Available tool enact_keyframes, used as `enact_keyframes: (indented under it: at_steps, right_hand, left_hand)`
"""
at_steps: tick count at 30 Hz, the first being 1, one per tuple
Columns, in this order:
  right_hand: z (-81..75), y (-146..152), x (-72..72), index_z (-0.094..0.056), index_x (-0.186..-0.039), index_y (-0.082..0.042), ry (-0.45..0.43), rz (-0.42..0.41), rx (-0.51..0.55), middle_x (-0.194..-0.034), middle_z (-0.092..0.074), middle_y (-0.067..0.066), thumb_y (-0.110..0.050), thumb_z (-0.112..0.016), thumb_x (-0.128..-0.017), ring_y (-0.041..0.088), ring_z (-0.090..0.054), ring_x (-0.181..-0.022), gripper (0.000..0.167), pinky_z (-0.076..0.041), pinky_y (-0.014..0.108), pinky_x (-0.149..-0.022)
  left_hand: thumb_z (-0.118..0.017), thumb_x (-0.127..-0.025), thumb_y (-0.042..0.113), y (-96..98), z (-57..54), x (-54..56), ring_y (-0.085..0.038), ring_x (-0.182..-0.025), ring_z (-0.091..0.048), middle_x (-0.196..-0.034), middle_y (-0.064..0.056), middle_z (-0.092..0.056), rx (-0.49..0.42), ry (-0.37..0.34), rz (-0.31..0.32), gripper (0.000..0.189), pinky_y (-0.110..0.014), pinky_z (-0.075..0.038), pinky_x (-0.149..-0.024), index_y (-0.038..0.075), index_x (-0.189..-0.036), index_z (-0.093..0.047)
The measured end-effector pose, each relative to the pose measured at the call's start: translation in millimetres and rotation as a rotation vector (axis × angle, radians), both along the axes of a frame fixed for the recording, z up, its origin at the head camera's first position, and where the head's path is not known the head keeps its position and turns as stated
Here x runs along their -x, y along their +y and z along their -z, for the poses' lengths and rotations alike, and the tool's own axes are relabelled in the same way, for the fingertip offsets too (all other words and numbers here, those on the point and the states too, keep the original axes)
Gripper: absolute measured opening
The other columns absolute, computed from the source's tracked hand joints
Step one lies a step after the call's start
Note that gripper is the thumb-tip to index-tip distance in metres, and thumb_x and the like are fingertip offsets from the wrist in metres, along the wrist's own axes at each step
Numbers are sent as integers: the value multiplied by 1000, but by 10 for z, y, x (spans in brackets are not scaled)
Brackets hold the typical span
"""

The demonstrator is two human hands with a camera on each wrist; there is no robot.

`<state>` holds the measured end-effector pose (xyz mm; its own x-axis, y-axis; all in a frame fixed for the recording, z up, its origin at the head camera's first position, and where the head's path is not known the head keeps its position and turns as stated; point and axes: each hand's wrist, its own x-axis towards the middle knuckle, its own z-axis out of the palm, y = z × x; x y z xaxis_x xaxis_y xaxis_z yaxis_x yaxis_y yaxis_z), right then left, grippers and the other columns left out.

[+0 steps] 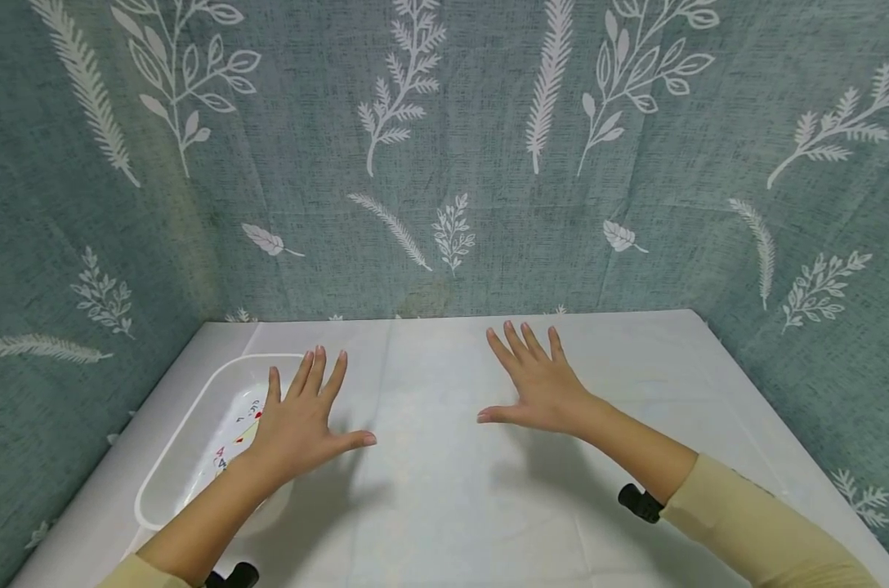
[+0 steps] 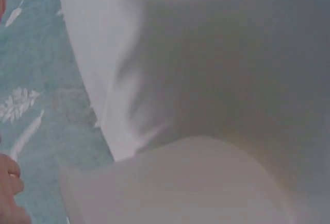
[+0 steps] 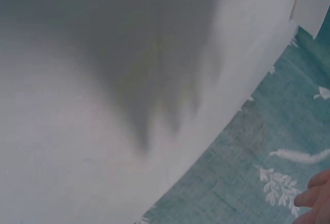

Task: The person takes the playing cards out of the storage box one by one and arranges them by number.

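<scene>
Leaf-printed grey-green cloth [image 1: 481,171] spans left, back and right. White tray [image 1: 194,437] on left part of white tabletop [image 1: 430,457], printed items [image 1: 244,429] inside. Left hand [image 1: 297,429] spread, partly overlapping tray. Right hand [image 1: 543,388] spread, above tabletop.

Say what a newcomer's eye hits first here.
Two bare hands with fingers spread: the left hand partly hiding a white tray in the head view, the right hand above the white tabletop. Behind them, a teal cloth with white leaf prints.

Left hand [image 1: 297,429] partly hides what seem cards [image 1: 242,429].
</scene>
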<state>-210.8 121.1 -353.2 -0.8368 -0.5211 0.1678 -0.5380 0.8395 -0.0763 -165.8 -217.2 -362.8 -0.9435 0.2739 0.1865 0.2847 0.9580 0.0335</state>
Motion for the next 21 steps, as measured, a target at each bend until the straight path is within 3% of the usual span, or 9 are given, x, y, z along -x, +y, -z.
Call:
enact_keyframes:
  at_steps: [11, 21]
  right_hand:
    - [55, -192, 12, -6, -153, -17, 3, -14, -14, -157, -9, 16, -78, -48, -77, 37, -8, -143, 106, 0, 64, -111]
    - [127, -392, -56, -4, -153, -20, -22, -54, -30, -158, -6, 13, -81, -45, -76, 34, -6, -144, 107, 5, 62, -112]
  left_hand:
    - [-54, -73, 77, -211, -7, -95, -39, -143, -9, -154, -26, -11, -3, -4, -22, 113, -69, 1, -107, 11, -153, -8]
    - [-57, -74, 73, -413, 88, -253, -39, -143, -10, -154, -27, -12, -16, 26, -9, 113, -71, 1, -106, 12, -153, -4]
